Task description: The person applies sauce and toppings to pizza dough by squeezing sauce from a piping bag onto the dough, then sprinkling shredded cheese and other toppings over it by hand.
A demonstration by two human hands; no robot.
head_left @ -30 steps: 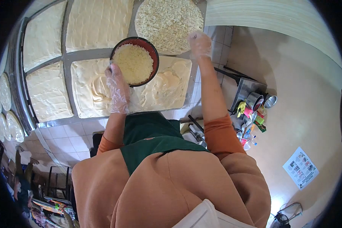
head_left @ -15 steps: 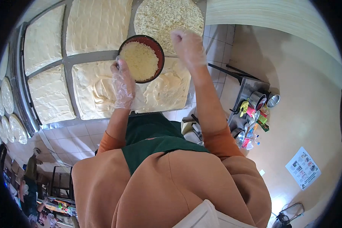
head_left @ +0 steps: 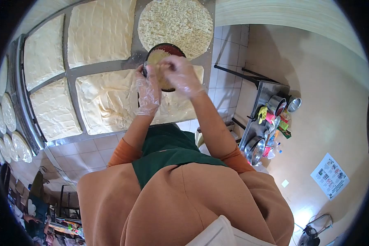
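My left hand (head_left: 148,92), in a clear plastic glove, grips the left rim of a dark bowl (head_left: 177,50) with a reddish-brown inside. Pale shreds that look like grated cheese (head_left: 156,56) lie in the bowl. Also gloved, my right hand (head_left: 182,76) reaches into it with curled fingers, slightly blurred, closed at the cheese. Beneath the bowl is a spread-covered rectangular dough sheet (head_left: 178,107). Another sheet (head_left: 102,102) with swirled cream lies to its left. Just beyond the bowl, a round dough sheet (head_left: 176,24) is covered in pale shreds.
More coated dough sheets (head_left: 100,33) lie on the grey work surface (head_left: 69,74). Wrapped round pieces (head_left: 8,110) line the far left. To the right stands a metal table (head_left: 256,108) with pots (head_left: 276,103) and packets. Another person (head_left: 37,205) is at lower left.
My right hand has moved from above the round sheet's edge leftward and down into the bowl. The bowl and my left hand have shifted slightly right in view.
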